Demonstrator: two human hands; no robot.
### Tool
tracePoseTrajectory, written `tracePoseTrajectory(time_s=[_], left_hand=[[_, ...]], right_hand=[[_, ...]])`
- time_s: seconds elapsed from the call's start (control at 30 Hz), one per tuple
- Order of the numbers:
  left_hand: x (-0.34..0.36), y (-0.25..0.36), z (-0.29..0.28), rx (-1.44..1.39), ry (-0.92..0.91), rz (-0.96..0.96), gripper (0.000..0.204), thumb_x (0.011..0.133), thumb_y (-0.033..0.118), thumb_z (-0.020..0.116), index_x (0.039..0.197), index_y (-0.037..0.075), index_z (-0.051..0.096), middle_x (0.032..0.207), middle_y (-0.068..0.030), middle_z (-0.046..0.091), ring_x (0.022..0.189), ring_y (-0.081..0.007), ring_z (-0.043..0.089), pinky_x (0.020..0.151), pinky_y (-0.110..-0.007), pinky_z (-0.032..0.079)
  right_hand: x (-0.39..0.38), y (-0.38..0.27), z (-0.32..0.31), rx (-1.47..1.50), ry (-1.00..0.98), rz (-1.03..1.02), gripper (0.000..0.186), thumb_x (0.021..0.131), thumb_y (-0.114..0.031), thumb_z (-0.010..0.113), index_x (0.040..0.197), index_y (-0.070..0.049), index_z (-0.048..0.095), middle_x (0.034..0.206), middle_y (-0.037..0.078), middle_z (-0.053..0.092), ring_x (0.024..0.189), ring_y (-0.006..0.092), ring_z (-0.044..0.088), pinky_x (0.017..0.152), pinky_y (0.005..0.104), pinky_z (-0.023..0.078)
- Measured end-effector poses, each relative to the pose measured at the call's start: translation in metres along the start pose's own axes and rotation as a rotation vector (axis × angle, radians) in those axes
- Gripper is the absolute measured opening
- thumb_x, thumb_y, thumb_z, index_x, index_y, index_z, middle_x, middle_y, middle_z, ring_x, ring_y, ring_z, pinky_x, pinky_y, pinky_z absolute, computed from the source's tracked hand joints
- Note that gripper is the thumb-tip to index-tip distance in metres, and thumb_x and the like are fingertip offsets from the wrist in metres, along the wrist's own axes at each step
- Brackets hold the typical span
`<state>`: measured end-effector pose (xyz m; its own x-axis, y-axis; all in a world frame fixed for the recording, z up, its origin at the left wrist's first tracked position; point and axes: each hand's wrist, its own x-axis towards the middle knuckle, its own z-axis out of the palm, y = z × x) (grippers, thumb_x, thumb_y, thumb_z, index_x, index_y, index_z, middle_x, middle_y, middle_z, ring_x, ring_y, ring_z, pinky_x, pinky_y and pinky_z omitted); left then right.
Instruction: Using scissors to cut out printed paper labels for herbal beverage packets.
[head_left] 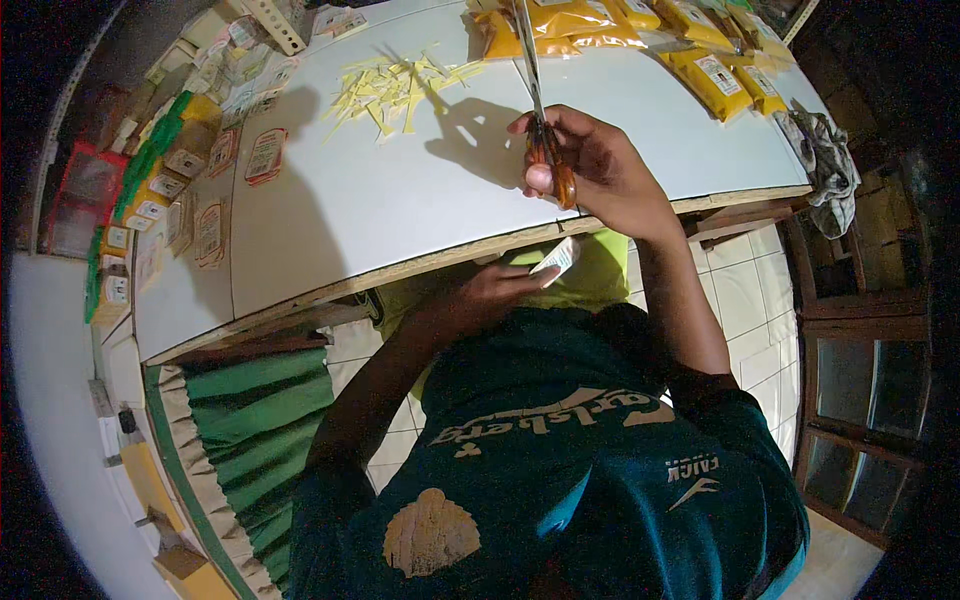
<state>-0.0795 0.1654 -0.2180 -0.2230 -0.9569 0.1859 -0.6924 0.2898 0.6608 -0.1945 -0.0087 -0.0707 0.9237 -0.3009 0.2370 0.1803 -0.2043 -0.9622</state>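
The right grip (605, 170) holds long amber-brown-handled metal scissors (538, 122) at the smooth white desk (400, 215), while the left grip (490, 292) pinches a small white printed paper piece (557, 262).

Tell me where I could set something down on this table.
The white table is bare between the red-edged labels, yellow scraps and front edge. Another patch lies right of the right hand, short of the yellow packets. The far right and the left end, with packages, are crowded.
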Motion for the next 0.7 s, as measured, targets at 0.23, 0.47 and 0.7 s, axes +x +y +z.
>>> tracePoseTrajectory(time_s=[0.23, 0.47, 0.7], left_hand=[[-0.02, 0.071, -0.05, 0.057, -0.15, -0.081, 0.059, 0.09, 0.0, 0.05, 0.142, 0.026, 0.041, 0.113, -0.015, 0.063, 0.091, -0.0256, 0.066, 0.084, -0.035, 0.056], [-0.04, 0.089, -0.159, 0.077, 0.389, -0.219, 0.046, 0.083, 0.033, 0.07, 0.127, 0.026, 0.06, 0.073, -0.0076, 0.069, 0.06, -0.0171, 0.064, 0.06, -0.032, 0.052], [0.014, 0.01, -0.241, -0.088, 0.404, -0.255, 0.049, 0.09, 0.014, 0.065, 0.136, 0.009, 0.05, 0.117, -0.0135, 0.063, 0.102, -0.0098, 0.058, 0.089, -0.024, 0.048]], right_hand=[[0.001, 0.002, 0.005, 0.074, 0.057, -0.014, 0.039, 0.081, -0.017, 0.076, 0.111, -0.001, 0.058, 0.074, -0.002, 0.056, 0.066, 0.0056, 0.052, 0.061, 0.0215, 0.041], [-0.002, -0.003, 0.001, 0.109, 0.033, -0.009, 0.036, 0.082, -0.009, 0.073, 0.113, -0.001, 0.055, 0.078, -0.003, 0.054, 0.071, 0.0058, 0.052, 0.06, 0.0219, 0.043], [-0.002, 0.001, 0.003, 0.105, -0.005, -0.011, 0.036, 0.084, -0.008, 0.07, 0.115, -0.001, 0.053, 0.082, -0.002, 0.054, 0.073, 0.0055, 0.052, 0.064, 0.0195, 0.042]])
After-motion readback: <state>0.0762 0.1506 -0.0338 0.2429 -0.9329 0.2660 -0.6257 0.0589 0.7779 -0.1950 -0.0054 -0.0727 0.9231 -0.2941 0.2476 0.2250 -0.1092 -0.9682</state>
